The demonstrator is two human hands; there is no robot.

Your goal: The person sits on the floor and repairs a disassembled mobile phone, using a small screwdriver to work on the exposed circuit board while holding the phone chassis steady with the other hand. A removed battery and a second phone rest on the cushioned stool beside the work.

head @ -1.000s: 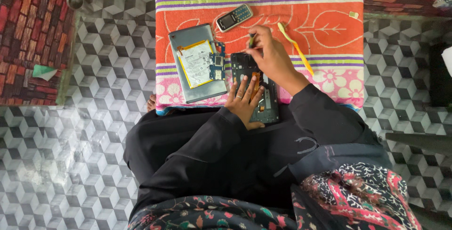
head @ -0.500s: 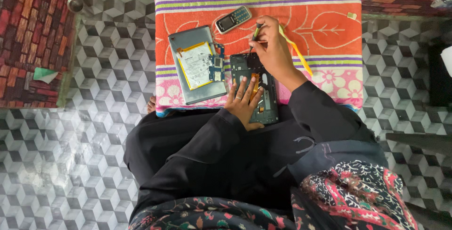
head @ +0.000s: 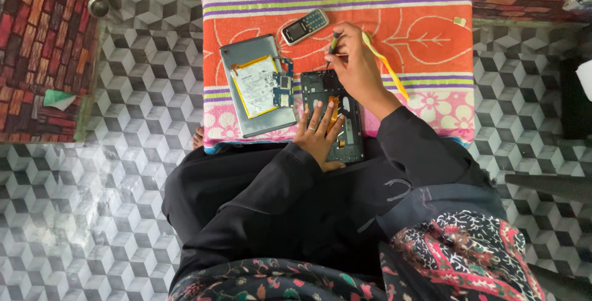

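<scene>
Left hand (head: 317, 137) lies flat, fingers spread, on the dark opened device frame (head: 345, 119) at the cloth-covered table's (head: 431, 36) near edge. Right hand (head: 353, 60) hovers above it, fingers pinched on a slim tool (head: 333, 43), a screwdriver perhaps. Detached back panel with battery (head: 254, 85) lies just left.

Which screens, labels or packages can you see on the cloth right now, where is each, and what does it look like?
Small keypad phone: near the cloth's far edge, left of the right hand; grey bar shape, dark screen, unlit.
Battery label: on the opened tablet back left of the left hand; white rectangle, yellow border.
No packages or signs in view.
</scene>
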